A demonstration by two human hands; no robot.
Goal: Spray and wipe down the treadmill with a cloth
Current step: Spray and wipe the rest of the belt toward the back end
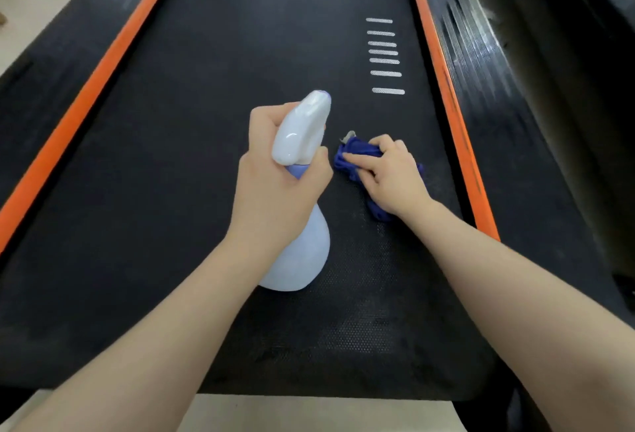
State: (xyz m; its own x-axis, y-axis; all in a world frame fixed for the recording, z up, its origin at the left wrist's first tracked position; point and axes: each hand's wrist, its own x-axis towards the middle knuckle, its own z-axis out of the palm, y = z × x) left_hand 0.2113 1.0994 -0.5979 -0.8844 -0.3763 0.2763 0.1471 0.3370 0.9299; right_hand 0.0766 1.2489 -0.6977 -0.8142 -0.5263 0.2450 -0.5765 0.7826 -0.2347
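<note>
1. Treadmill belt (206,157): a black textured running surface that fills most of the view and runs away from the person; every place below is given relative to it.
2. Orange strips: one (92,88) borders the belt's left edge and one (446,95) its right edge, both converging toward the far end. Dark side rails lie outside them.
3. Spray bottle (302,253): pale lavender-white with a rounded body, it stands about mid-belt, slightly right of the centre line. Whether its base touches the belt or hangs just above it cannot be told. Its white trigger head points toward the belt's far end.
4. Left hand (275,184): wrapped round the bottle's neck, fingers curled at the front by the trigger, thumb on the near side.
5. Right hand (391,177): lies palm-down on the cloth just right of the bottle, toward the belt's right edge, fingers bent over the fabric and pressing it to the belt.
6. Cloth (350,157): blue, bunched, lying on the belt beneath the right hand, with folds showing at the fingertips and past the wrist.
7. White dashes (385,53): a column of short printed bars on the belt beyond the cloth, near the right strip.
</note>
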